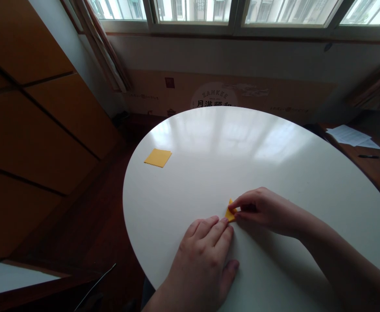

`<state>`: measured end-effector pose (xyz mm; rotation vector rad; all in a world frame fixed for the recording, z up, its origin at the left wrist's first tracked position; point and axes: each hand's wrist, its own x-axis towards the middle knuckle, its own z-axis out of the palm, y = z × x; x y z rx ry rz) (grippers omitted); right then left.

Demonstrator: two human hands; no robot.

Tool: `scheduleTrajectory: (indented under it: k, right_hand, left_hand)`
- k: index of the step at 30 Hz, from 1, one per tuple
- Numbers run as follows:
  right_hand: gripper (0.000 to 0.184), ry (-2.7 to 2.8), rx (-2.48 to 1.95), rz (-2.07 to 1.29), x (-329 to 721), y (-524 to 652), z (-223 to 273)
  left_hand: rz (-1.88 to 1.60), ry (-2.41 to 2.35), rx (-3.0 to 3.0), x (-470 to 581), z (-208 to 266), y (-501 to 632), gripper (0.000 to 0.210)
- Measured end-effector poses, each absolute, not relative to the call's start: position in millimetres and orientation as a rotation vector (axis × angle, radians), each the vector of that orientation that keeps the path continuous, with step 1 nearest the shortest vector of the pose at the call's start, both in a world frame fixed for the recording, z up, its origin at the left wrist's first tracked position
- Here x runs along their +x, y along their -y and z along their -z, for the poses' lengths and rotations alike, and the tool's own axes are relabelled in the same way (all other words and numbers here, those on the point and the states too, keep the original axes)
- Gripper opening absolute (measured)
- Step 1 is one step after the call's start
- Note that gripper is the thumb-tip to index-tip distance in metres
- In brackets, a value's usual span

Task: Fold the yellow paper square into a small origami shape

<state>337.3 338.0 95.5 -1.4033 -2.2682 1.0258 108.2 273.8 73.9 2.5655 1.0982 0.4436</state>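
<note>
A small piece of folded yellow paper, roughly triangular with a point at its top, lies on the white table in front of me. My right hand reaches in from the right and pinches the paper's right side between thumb and fingers. Flat on the tabletop, my left hand has its fingers stretched out and its thumb held apart. One fingertip of it touches the paper's lower left corner. Fingers cover part of the paper, so its exact folds cannot be made out.
A stack of yellow paper squares lies near the left edge of the oval white table. White sheets and a dark pen rest on a brown desk at right. Wooden cabinet panels stand at left.
</note>
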Motion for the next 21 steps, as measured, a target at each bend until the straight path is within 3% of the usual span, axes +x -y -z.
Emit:
scheduleTrajectory:
  k: [21]
  right_hand:
    - [0.01, 2.246, -1.607, -0.991, 325.3, -331.3, -101.2]
  left_hand:
    - [-0.439, -1.105, 2.542, 108.0, -75.8, -272.3, 0.05]
